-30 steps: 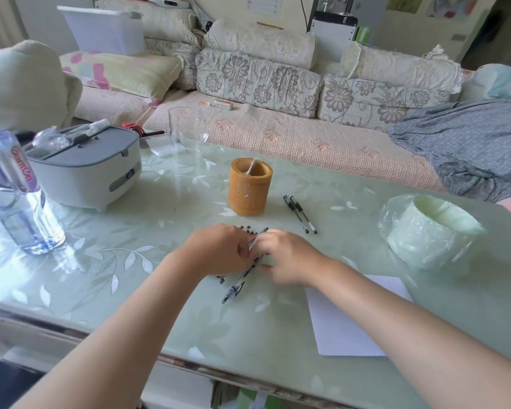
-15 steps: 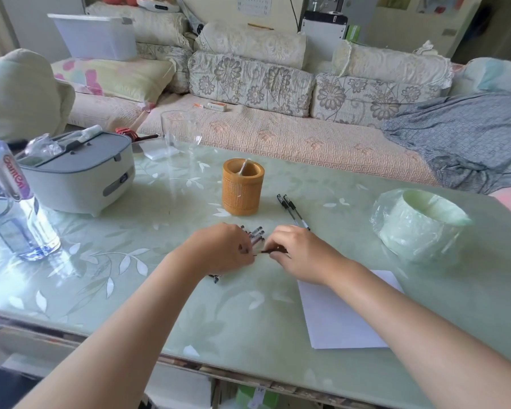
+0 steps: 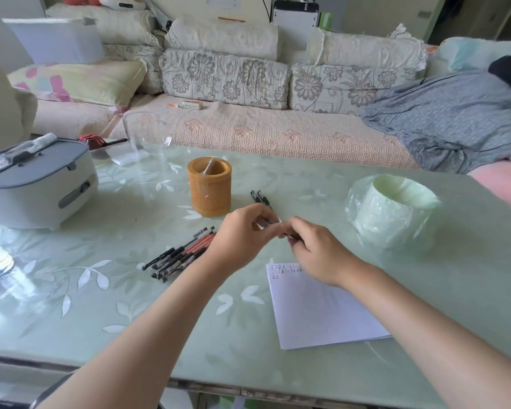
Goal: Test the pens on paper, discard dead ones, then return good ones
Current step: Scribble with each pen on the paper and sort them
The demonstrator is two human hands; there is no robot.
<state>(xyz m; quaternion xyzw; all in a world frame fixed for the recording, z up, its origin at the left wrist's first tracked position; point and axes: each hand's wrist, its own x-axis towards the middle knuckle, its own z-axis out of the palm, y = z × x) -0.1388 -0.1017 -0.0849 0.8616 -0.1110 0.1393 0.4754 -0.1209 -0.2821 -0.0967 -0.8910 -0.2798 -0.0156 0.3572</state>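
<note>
While a few rows of test marks already sit at the top corner of the paper (image 3: 322,308), most of the job looks to lie ahead. One pen (image 3: 271,221) is held in the air above the desk (image 3: 130,305), between the bamboo holder (image 3: 209,187) and the paper. The left hand (image 3: 242,234) pinches one end and the right hand (image 3: 319,252) the other, each grip closed on it with curled fingers, probably to pull the cap off before a trial stroke.

A pile of pens (image 3: 183,252) lies just left of the left hand, presumably untested. Two more pens (image 3: 261,197) lie side by side near the holder, perhaps already sorted. The holder shows only one pale thing inside, too unclear to name. The lined bin (image 3: 393,211) stands well to the right; its contents are hidden.

A tall glass (image 3: 146,134) and a grey box (image 3: 36,181) stand further left, clear of the work. Only the right forearm overlaps the paper.
</note>
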